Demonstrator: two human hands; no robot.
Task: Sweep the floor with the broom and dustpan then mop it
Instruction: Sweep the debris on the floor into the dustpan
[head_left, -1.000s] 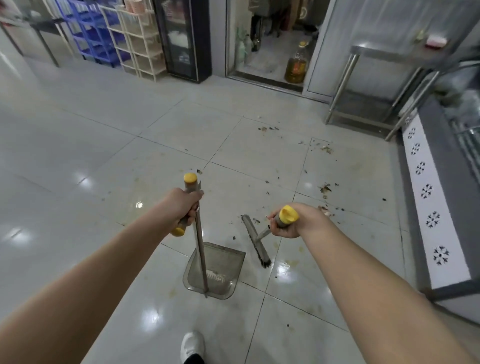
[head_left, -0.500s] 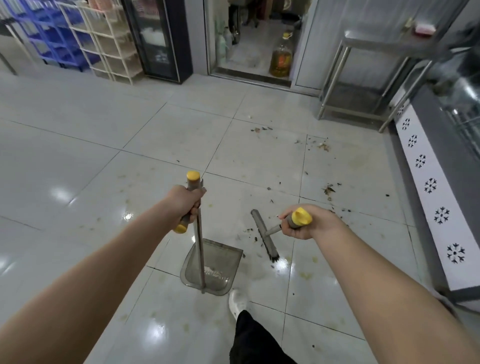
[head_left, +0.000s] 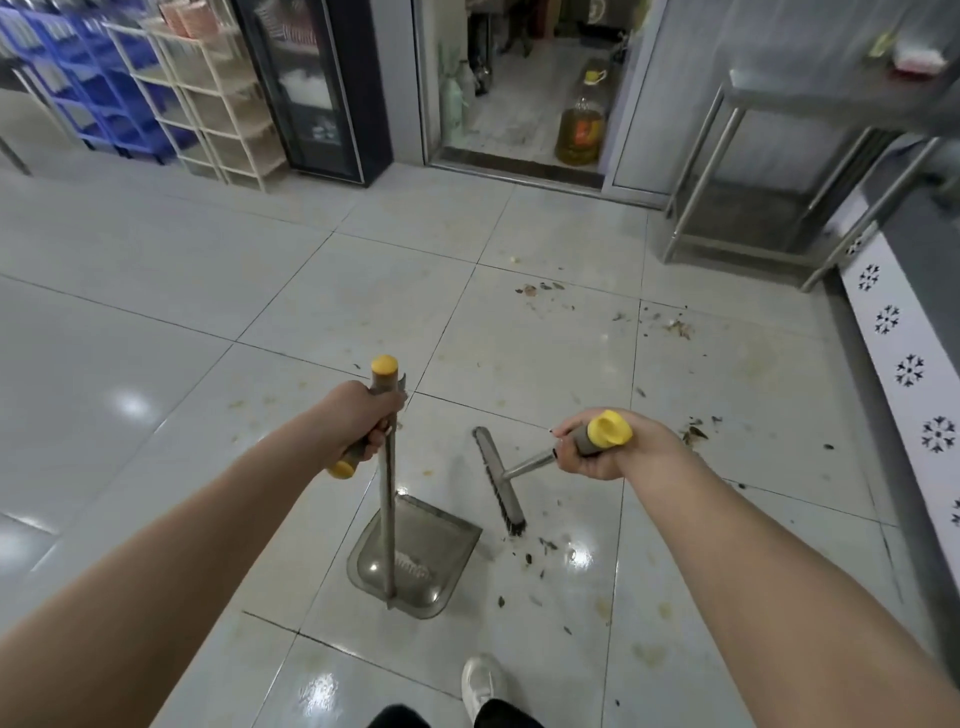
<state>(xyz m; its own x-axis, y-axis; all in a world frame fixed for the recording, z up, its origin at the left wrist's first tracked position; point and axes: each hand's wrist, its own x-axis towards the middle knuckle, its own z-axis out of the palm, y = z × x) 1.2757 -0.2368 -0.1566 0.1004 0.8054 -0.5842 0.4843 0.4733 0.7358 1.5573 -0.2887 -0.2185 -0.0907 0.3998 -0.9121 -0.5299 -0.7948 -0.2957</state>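
Note:
My left hand (head_left: 358, 421) grips the grey, yellow-capped handle of the dustpan, whose metal pole runs down to the translucent grey dustpan (head_left: 441, 551) resting on the tiled floor. Some pale debris lies inside the pan. My right hand (head_left: 608, 449) grips the yellow-capped handle of the broom; its short shaft leads left to the broom head (head_left: 498, 480), bristles on the floor just right of the pan's mouth. Dark scraps of debris (head_left: 540, 551) lie between the broom head and the pan, with more debris (head_left: 693, 434) to the right of my right hand.
Further litter (head_left: 675, 325) is scattered on the tiles ahead. A steel table (head_left: 769, 171) and a white counter panel (head_left: 904, 374) line the right side. An open doorway with an oil jug (head_left: 579, 127), a black fridge (head_left: 317, 88) and shelf racks (head_left: 213, 104) stand at the back. My white shoe (head_left: 483, 680) is at the bottom.
I have stepped forward: the doorway and shelves are closer. The broom head has moved a little toward the pan's right side, and debris now lies beside it. Both grips are unchanged.

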